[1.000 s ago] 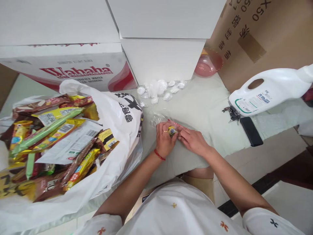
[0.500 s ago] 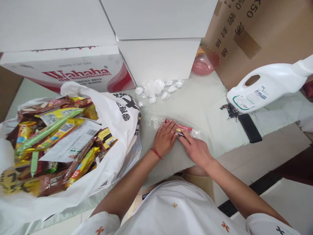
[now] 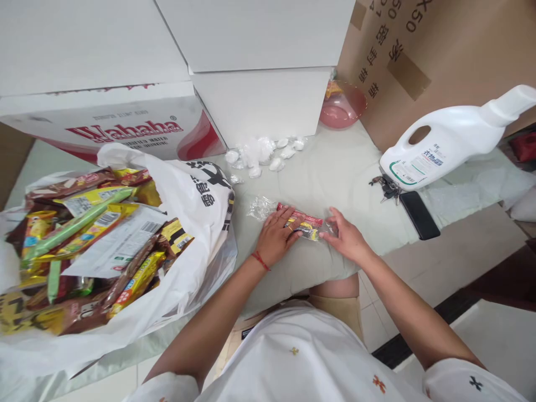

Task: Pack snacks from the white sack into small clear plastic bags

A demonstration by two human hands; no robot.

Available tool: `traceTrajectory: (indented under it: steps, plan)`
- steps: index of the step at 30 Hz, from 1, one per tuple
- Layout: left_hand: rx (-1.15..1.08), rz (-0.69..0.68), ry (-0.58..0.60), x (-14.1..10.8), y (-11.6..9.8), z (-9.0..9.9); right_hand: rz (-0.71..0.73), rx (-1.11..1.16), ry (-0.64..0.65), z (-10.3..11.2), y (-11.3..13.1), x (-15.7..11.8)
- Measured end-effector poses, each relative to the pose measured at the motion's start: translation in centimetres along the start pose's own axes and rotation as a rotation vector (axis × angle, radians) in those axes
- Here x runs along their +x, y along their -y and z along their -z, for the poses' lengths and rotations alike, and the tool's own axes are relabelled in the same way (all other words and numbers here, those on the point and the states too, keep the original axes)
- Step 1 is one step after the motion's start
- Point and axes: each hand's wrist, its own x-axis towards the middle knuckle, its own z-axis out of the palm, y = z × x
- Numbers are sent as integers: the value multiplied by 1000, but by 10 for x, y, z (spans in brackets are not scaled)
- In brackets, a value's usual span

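Observation:
A clear plastic bag point(image 3: 260, 208) lies on the cloth-covered table in front of me, with a red-wrapped snack point(image 3: 307, 216) and a dark-and-yellow wrapped one point(image 3: 310, 230) inside it. My left hand point(image 3: 277, 234) rests flat across the bag's left part, fingers stretched over the snacks and hiding some of them. At the bag's right end is my right hand point(image 3: 345, 237), its thumb and fingers apart around the loose plastic edge; whether it touches the film I cannot tell.
A white bag point(image 3: 196, 223) full of wrapped snacks stands on the left. Small white wrapped pieces point(image 3: 266, 149) lie behind, before white boxes point(image 3: 255, 106). To the right are a detergent bottle point(image 3: 450, 139), keys point(image 3: 387, 188) and a phone point(image 3: 419, 215). A pink bowl point(image 3: 343, 106) sits at the back.
My right hand has moved off the snacks to the right and its fingers have spread, baring the dark-and-yellow snack. My left hand stays on the bag.

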Motion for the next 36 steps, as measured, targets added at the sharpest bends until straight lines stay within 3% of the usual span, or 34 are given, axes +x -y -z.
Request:
traceTrajectory:
  steps: [3,6,11,14,16,18,19,21,23,24,25,28,30,32,34,36]
  plan:
    - [0,-20,0,-2,0,-2,-107,151,117,-5,11,0]
    - [0,-50,15,-3,-2,-4,-140,392,141,-15,29,-3]
    - [-70,-63,34,-1,0,-4,-247,785,190,-42,61,16]
    - [-203,-66,-69,-4,5,8,-226,871,221,-51,61,21]
    - [-240,75,-272,-11,5,20,-176,800,211,-54,56,19]
    - [-180,367,-473,-19,1,33,-128,698,169,-54,52,17]
    - [-139,521,-491,-23,-2,38,-117,671,146,-55,51,16]
    - [-78,751,-315,-26,-10,45,-130,677,122,-55,51,15]
    - [-39,855,-62,-21,-15,46,-163,715,121,-55,53,14]
    - [-19,882,-4,-16,-15,46,-173,727,123,-55,54,14]
    - [1,907,-9,-9,-13,44,-176,734,126,-54,55,14]
    - [-36,950,-204,18,2,38,-170,745,120,-55,55,15]
    - [-126,881,-312,33,8,32,-177,734,103,-57,54,16]
    - [-213,714,-387,38,2,23,-190,700,75,-60,52,16]
    - [-279,457,-389,31,-16,12,-181,656,33,-63,50,18]
    - [-326,119,-292,16,-38,0,-148,627,-12,-67,49,19]
